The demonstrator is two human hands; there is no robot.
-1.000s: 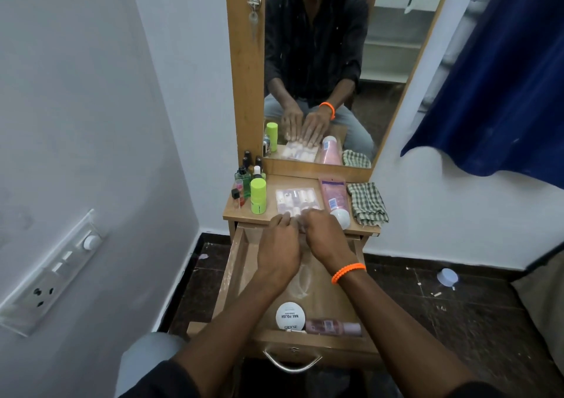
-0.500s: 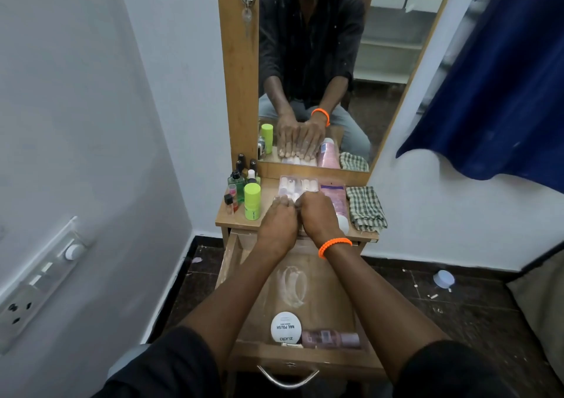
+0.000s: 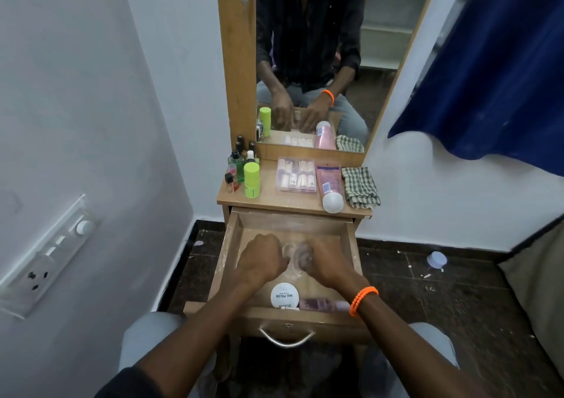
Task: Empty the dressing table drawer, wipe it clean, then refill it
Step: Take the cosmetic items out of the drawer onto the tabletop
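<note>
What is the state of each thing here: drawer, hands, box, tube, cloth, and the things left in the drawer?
drawer: pulled open, not yet empty
left hand: in drawer, closing on clear item
right hand: in drawer, at the same item
clear box: closed, flat on tabletop
pink tube: lying down, capped
checked cloth: folded, unused
nail polish remover tub: in drawer, lid on

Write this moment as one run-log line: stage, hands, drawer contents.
stage: emptying | left hand and right hand: inside open wooden drawer, around clear bangles, grip unclear | remaining: round white nail-polish tin, pink bottle
</note>
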